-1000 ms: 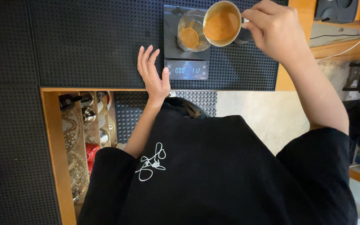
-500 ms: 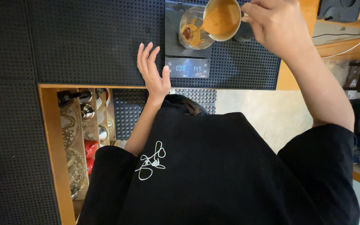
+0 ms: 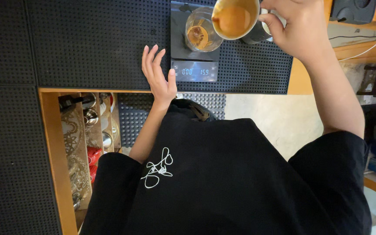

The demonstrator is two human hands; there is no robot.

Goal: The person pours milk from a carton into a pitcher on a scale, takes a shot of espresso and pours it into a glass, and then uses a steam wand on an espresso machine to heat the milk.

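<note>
one cup [image 3: 235,19] of orange-brown liquid sits in the right hand [image 3: 299,28]. one glass [image 3: 201,31] stands just left of that cup, on one scale [image 3: 195,69]. the left hand [image 3: 158,76] lies flat just left of the scale. two hands in all.

The mat [image 3: 88,43] on the counter looks like matt black rubber, studded all over. The scale [image 3: 194,48] has a smooth, dark, glossy top. The glass [image 3: 201,32] on it is clear and shiny. The pitcher [image 3: 236,19] is polished metal. The counter edge [image 3: 53,143] is smooth, orange-brown wood.
</note>
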